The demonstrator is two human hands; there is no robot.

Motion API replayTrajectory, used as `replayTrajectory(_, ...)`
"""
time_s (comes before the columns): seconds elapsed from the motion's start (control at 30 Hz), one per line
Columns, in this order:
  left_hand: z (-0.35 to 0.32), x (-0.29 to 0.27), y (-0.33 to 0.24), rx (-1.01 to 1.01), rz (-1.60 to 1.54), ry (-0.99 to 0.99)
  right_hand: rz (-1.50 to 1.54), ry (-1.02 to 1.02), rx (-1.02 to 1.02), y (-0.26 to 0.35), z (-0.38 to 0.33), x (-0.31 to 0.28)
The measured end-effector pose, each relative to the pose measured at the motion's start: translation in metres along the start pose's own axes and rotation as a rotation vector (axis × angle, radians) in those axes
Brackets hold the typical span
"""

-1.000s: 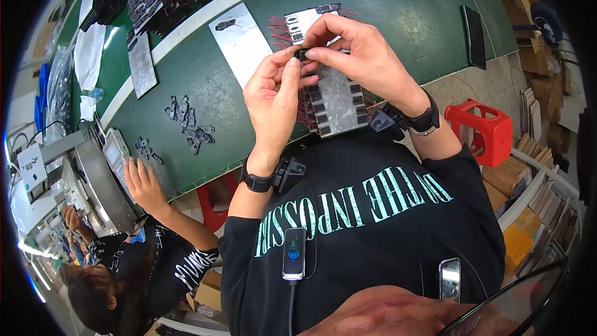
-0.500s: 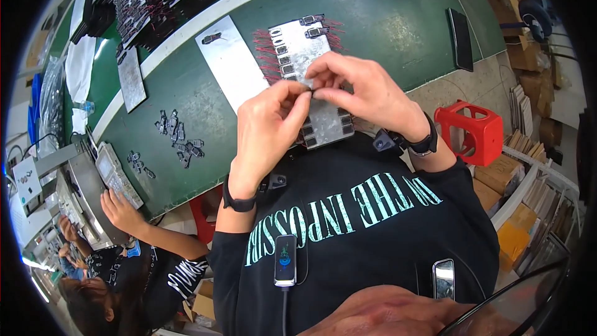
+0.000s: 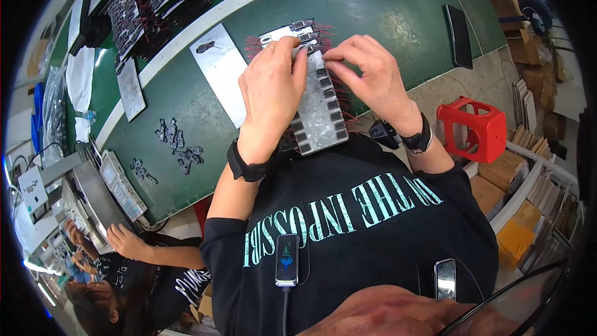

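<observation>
A long metal plate lies on the green table in front of me, its far end tilted slightly left. Small black rectangular parts, like tiny speakers, line both long edges, and thin red wires stick out past the sides. My left hand is over the plate's far left part, thumb and forefinger closed beside a black part near the far end. Just right of the plate's far half, my right hand holds thumb and forefinger close together. Whatever either pinch contains is too small to make out.
Left of the plate is a pale plate bearing one black part. Loose black parts lie farther left. Stacked wired plates stand far left. Nearby are a co-worker's hand, a black flat device and a red stool.
My hands, together over the plate's middle before, have separated. The left has moved up toward the far end; the right has shifted right, off the plate's middle.
</observation>
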State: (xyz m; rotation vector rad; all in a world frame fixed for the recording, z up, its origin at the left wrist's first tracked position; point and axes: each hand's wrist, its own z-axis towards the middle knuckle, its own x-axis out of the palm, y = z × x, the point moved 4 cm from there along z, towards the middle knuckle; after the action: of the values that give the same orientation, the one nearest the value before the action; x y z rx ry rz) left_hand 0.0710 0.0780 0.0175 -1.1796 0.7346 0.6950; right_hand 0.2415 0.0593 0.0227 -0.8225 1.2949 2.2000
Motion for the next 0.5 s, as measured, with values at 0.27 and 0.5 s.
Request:
replayTrajectory(0.27,0.001,0.007,-0.001,0.193,0.062,-0.104,-0.016,0.061,-0.033,0.008,-0.007,0.009)
replayTrajectory(0.5,-0.03,-0.031,0.022,0.18,0.073,-0.301,-0.095,0.213,-0.039,0.013,0.005,0.01)
